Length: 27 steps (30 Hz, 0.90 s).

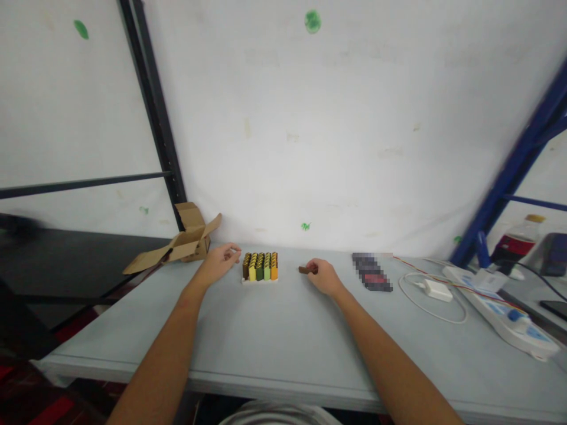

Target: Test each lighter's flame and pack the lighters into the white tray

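Note:
A small dark brown flat piece point(305, 270) is pinched in the fingers of my right hand point(323, 276), just above the table and to the right of the coloured pieces. Small upright pieces point(260, 267) stand packed in columns of brown, yellow, dark green, light green and orange, with dark markings on their tops; their exact kind is too small to make out. A low white tray point(260, 282) shows beneath them at the front. My left hand point(221, 262) hovers beside the tray's left side, fingers loosely curved and apart, with nothing visible in it.
An opened cardboard box point(190, 251) sits at the grey table's point(274, 342) back left corner. On the right lie a pixelated dark object point(372, 273), a white charger point(437, 290) with its cable, and a long power strip point(500, 313). Beyond stands a bottle point(516, 242) of dark drink.

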### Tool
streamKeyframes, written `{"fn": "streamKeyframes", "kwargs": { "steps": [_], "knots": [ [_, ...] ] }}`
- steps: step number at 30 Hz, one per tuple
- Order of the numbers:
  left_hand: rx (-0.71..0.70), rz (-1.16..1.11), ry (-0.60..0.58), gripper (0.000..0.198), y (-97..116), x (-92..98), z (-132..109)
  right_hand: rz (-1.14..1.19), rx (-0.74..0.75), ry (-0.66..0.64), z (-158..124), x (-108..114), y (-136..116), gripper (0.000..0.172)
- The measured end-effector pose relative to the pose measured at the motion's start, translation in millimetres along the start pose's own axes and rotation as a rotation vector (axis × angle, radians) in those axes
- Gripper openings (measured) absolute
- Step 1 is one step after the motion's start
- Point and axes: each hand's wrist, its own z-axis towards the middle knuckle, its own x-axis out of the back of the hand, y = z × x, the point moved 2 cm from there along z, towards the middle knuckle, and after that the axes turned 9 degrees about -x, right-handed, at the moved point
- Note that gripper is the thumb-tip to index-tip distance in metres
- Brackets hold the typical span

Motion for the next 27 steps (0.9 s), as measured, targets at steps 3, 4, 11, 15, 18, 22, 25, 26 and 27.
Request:
{"fn": "streamKeyframes", "kwargs": {
  "steps": [3,4,11,15,18,22,25,26,27],
  "knots": [
    [0.006,-0.003,0.004,0.039,-1,-0.4,1,-0.012,-0.035,0.018,0,4,2,0.023],
    [0.008,-0.008,0.005,0.039,-1,-0.5,1,-0.014,-0.042,0.024,0,6,3,0.023],
    [0.008,-0.014,-0.017,0.038,-1,-2.2,1,0.073,-0.017,0.202,6,26,-6,0.015],
    [0.011,0.02,-0.022,0.039,-4,-2.8,1,0.399,0.032,0.263,7,32,-14,0.023],
    [0.005,0.025,-0.032,0.04,-4,-3.0,1,0.655,0.008,0.261,5,32,-20,0.031],
    [-0.002,0.044,-0.053,0.04,-3,-3.4,1,0.785,0.031,0.235,2,29,-28,0.033],
    [-0.005,0.073,-0.082,0.042,-3,-4.2,1,0.807,0.046,0.21,-1,26,-33,0.032],
    [-0.008,0.074,-0.089,0.042,-3,-4.4,1,0.816,0.042,0.187,-2,24,-35,0.032],
    [-0.012,0.072,-0.095,0.042,-3,-4.5,1,0.83,0.036,0.155,-4,23,-37,0.032]
  ]
}}
